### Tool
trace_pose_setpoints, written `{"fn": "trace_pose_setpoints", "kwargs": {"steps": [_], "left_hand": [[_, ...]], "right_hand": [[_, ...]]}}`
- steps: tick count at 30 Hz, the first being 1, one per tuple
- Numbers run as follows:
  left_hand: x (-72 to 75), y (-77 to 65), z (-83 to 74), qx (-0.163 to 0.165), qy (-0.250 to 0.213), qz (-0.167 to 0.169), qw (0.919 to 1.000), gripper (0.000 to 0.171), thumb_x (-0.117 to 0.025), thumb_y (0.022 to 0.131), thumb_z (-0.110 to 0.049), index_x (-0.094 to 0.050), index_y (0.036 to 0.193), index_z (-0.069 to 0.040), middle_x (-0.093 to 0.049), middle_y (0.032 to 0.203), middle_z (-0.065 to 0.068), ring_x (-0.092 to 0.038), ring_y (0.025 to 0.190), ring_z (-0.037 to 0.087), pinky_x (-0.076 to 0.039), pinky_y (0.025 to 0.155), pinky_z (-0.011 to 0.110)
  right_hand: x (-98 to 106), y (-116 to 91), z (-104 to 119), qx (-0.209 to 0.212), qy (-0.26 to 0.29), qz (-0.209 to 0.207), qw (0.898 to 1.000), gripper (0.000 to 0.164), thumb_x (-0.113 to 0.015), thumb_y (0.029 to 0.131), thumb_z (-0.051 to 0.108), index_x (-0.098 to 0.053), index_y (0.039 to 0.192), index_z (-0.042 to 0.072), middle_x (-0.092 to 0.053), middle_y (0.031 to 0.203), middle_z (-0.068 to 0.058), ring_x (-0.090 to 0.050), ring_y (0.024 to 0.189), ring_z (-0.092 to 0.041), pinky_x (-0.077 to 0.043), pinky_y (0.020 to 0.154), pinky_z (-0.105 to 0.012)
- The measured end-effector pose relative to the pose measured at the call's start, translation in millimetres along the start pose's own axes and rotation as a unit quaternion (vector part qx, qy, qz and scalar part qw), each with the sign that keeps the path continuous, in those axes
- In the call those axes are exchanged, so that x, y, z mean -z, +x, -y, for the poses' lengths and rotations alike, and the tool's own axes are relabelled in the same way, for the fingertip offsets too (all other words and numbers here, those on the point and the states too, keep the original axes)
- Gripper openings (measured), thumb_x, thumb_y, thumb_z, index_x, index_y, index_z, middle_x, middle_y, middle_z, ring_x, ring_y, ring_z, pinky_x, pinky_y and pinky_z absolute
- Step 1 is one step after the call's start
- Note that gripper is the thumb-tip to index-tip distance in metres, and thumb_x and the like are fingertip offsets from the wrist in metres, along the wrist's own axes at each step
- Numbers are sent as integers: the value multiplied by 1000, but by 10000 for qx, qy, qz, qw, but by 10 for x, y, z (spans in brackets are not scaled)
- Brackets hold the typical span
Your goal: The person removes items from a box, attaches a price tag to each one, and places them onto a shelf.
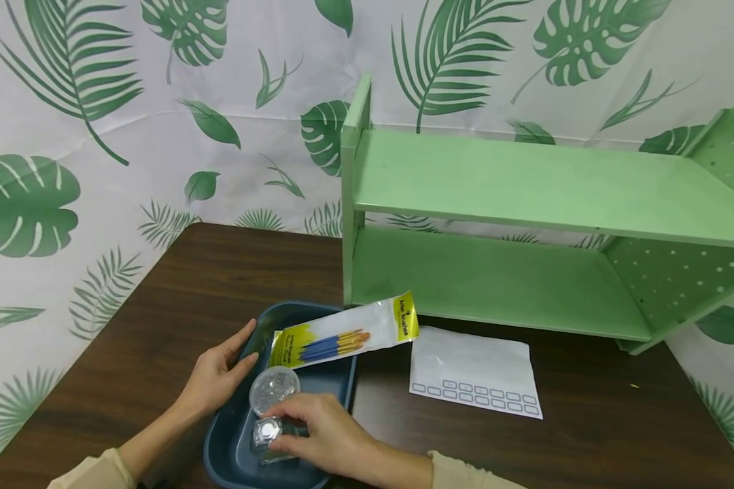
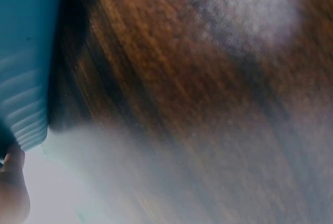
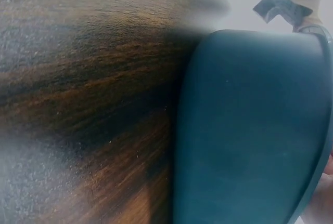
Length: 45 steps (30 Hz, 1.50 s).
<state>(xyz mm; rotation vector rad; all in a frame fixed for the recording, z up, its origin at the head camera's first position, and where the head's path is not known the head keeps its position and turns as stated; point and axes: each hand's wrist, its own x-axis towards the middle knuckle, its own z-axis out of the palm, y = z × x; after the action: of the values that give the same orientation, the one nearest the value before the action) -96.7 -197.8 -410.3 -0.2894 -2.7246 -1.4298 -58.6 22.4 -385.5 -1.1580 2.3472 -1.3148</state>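
My right hand (image 1: pixel 336 435) pinches a small clear, boxy container with a shiny silvery top (image 1: pixel 268 430) between thumb and fingers, inside the blue tub (image 1: pixel 348 387). Right beside it is a round clear container (image 1: pixel 274 388) with glittery contents. A packet of artist brushes (image 1: pixel 342 334) with blue handles slants across the tub, its far end sticking out over the right rim. My left hand (image 1: pixel 214 377) rests on the tub's left rim, fingers extended. In the left wrist view, a fingertip (image 2: pixel 14 156) touches the tub's end.
A green two-level shelf (image 1: pixel 501 272) stands at the back right of the dark wooden table (image 1: pixel 587 435). In front of it lies a white sheet (image 1: pixel 471 367) printed with small boxes. A leaf-patterned cloth (image 1: pixel 232 170) hangs behind.
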Motion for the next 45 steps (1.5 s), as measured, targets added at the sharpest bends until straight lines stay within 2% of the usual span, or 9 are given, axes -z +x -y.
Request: {"fn": "trace_pose_setpoints", "kwargs": {"steps": [8,16,21,26,30,35,38,41,45], "left_hand": [[0,-2,-3,97,-52,30,9999,54,-58,92,-5,-38,143,-3,-45,138,24,-59,95,23,-50,62,21],[-1,-6,5,76,-15,29,10000,54,-57,93,-7,-38,143,-3,-45,138,24,-59,97,21,-48,61,21],[3,-10,12,77,-43,33,10000,54,-57,93,-6,-37,143,-3,-45,138,24,-59,101,23,-48,61,21],[6,-6,7,99,-44,64,9999,54,-57,93,-7,-37,143,-3,-43,140,23,-54,114,30,-49,66,20],[0,3,-6,113,0,76,9999,54,-57,93,-7,-37,143,-4,-43,140,23,-56,109,27,-46,64,21],[-5,10,-13,80,7,65,9999,54,-57,93,-7,-37,143,-3,-43,140,23,-58,103,25,-46,61,21],[-2,11,-12,102,-40,77,9999,54,-57,93,-7,-37,143,-3,-43,140,24,-60,92,23,-46,54,22],[4,11,-10,129,-61,93,9999,54,-57,94,-8,-36,144,-4,-42,141,23,-59,90,22,-45,53,22],[15,9,-6,117,17,72,9999,54,-57,94,-8,-36,144,-4,-41,142,22,-57,99,23,-46,60,21]], "right_hand": [[97,-39,76,-95,485,-473,9977,24,-70,85,14,-67,108,8,-68,99,-2,-57,87,4,-50,75,-14],[293,-112,179,482,1076,-1187,9859,24,-70,84,6,-66,107,-1,-68,102,-13,-64,97,-11,-52,79,-20],[495,-225,247,285,1448,-1265,9809,25,-68,85,7,-65,109,0,-66,108,-14,-63,99,-11,-53,80,-24],[669,-372,239,327,1369,-1469,9791,25,-68,85,6,-65,109,-1,-66,106,-15,-63,99,-10,-53,82,-29],[833,-542,198,365,1231,-1731,9765,25,-67,85,5,-64,109,-1,-66,102,-15,-64,94,-10,-54,79,-32],[1046,-820,102,372,727,-2158,9730,26,-67,83,-2,-64,109,-1,-67,100,-14,-64,90,-11,-55,75,-29],[1145,-1004,12,244,407,-2388,9699,30,-67,81,-7,-64,110,1,-67,101,-10,-64,92,-8,-55,74,-27],[1208,-1185,-100,74,131,-2560,9665,33,-68,79,-10,-65,109,2,-68,101,-5,-64,94,-6,-55,71,-24],[1249,-1398,-261,-126,-163,-2715,9622,37,-68,76,-13,-65,109,2,-68,102,-2,-63,93,-4,-54,68,-22]]}}
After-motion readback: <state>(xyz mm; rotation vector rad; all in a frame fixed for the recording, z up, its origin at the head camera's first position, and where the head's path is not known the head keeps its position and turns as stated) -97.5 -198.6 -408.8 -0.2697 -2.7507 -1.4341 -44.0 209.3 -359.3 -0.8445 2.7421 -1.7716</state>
